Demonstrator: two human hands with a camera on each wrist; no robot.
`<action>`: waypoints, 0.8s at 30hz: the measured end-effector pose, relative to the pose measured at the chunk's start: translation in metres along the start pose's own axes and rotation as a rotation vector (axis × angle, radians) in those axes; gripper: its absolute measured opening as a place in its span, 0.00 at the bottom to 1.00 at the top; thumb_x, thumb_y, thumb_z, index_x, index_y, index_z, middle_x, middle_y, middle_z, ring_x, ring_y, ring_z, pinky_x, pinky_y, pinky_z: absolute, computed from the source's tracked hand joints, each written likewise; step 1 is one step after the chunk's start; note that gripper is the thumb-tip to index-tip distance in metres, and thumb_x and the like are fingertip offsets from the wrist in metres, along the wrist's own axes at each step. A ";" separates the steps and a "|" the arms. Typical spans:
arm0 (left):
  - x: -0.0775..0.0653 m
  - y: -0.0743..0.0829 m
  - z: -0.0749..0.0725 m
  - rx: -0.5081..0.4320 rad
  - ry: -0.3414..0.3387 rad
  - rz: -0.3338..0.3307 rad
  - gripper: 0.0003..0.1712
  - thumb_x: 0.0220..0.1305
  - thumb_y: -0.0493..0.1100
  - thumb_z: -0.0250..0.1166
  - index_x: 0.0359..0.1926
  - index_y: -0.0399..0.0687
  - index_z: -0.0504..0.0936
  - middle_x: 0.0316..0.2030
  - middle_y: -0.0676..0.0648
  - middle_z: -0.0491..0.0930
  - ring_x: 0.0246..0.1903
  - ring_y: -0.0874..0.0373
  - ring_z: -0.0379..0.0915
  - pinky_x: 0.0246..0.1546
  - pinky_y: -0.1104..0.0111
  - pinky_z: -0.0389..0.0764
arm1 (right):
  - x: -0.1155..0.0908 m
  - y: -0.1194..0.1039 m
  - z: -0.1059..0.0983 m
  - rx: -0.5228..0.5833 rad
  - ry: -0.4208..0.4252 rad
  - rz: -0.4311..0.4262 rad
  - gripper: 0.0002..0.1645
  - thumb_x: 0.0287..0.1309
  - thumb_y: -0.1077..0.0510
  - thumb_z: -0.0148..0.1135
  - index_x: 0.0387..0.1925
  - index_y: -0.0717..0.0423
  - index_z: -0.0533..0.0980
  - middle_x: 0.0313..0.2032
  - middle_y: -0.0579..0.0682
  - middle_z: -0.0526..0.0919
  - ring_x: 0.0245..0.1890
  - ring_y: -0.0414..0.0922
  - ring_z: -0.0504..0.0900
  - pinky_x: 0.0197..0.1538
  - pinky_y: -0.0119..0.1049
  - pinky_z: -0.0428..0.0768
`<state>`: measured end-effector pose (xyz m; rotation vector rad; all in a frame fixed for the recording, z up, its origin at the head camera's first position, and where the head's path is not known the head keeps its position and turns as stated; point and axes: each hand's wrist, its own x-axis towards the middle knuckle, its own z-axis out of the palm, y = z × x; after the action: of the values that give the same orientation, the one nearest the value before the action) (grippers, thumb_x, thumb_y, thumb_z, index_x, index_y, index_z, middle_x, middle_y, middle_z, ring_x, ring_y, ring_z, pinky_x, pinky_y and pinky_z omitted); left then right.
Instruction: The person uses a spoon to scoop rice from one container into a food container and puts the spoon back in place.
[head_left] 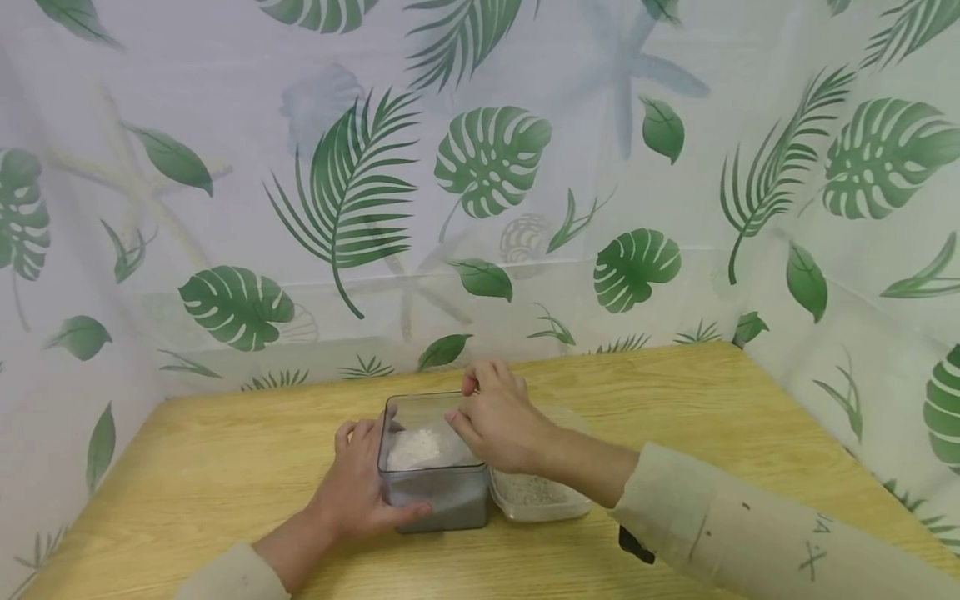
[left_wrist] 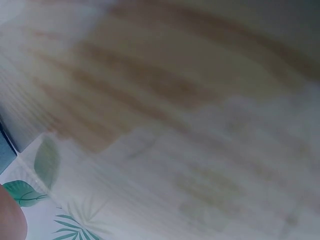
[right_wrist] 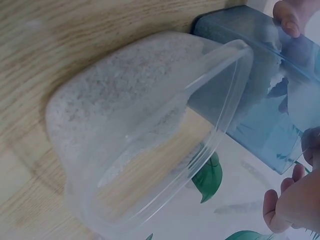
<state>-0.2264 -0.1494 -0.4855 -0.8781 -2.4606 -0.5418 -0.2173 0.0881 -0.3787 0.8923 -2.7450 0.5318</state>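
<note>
A tall grey-blue see-through box (head_left: 442,500) stands on the table with a white heap (head_left: 412,448) inside. My left hand (head_left: 352,487) grips its left side, the thumb across the near face. Over the box's right rim, my right hand (head_left: 510,425) has curled fingers and pinches a pale translucent scoop-like thing (right_wrist: 304,102), which dips into the box; its exact kind is unclear. Right of the box, against it, sits a clear plastic tub (right_wrist: 235,55) holding white rice-like grains (right_wrist: 120,90). My right forearm partly covers the tub in the head view.
The wood-grain table (head_left: 675,400) reaches back to a white curtain (head_left: 570,183) printed with green leaves, which also hangs at both sides. In the left wrist view most of the picture is a blurred table and curtain.
</note>
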 end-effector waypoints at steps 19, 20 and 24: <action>-0.002 -0.001 0.001 0.007 -0.018 -0.010 0.75 0.48 0.90 0.45 0.76 0.34 0.47 0.54 0.43 0.75 0.55 0.49 0.68 0.59 0.45 0.53 | -0.004 0.006 -0.002 0.040 0.068 -0.039 0.27 0.71 0.54 0.52 0.13 0.50 0.73 0.42 0.51 0.67 0.47 0.51 0.61 0.46 0.46 0.60; -0.001 -0.001 0.001 0.005 -0.018 -0.012 0.75 0.48 0.90 0.45 0.76 0.34 0.47 0.54 0.43 0.75 0.55 0.49 0.68 0.59 0.46 0.53 | -0.005 0.006 -0.003 0.045 0.075 -0.041 0.27 0.71 0.54 0.53 0.13 0.50 0.73 0.42 0.51 0.68 0.47 0.51 0.61 0.46 0.47 0.60; -0.001 -0.001 0.000 0.005 -0.010 -0.010 0.75 0.48 0.90 0.45 0.76 0.34 0.47 0.54 0.42 0.75 0.55 0.48 0.68 0.59 0.46 0.53 | -0.006 0.010 -0.004 0.057 0.112 -0.057 0.27 0.71 0.54 0.53 0.12 0.50 0.73 0.42 0.51 0.69 0.48 0.52 0.63 0.47 0.48 0.62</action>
<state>-0.2263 -0.1506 -0.4863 -0.8698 -2.4756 -0.5359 -0.2180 0.0999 -0.3798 0.9214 -2.6087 0.6328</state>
